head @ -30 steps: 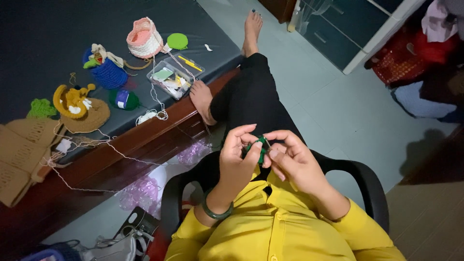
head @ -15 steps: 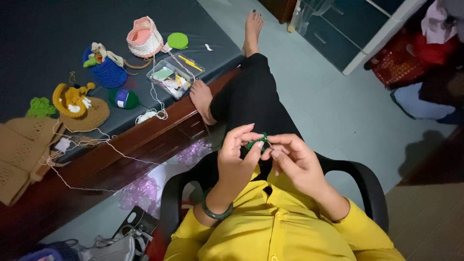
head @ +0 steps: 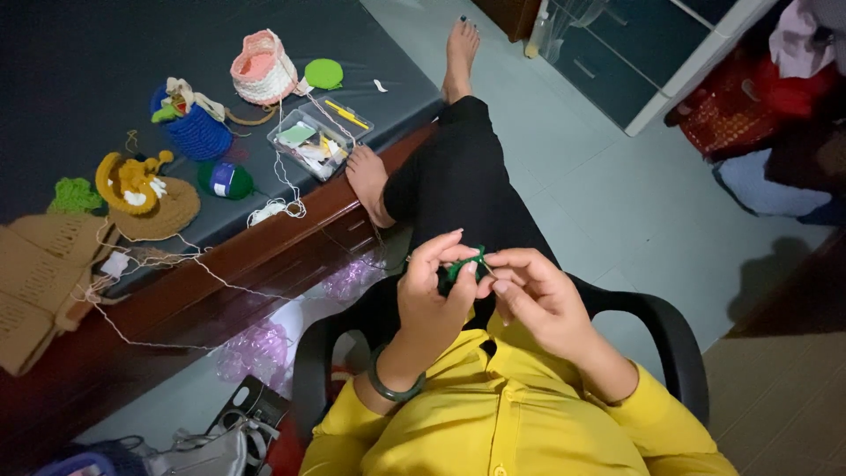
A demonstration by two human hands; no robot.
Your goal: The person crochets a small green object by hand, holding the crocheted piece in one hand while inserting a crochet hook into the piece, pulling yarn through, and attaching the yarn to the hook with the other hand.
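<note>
The left hand (head: 432, 295) and right hand (head: 533, 295) pinch a small green crochet piece (head: 463, 264) between fingertips, each grip closed on it; fingers hide most of it, any hook unseen.

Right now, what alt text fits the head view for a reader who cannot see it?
Seen from above, a seated person in a yellow shirt holds a small green crochet piece between the left hand and right hand. Beside them, a dark table holds crocheted items, a blue yarn basket and a clear plastic box.
</note>
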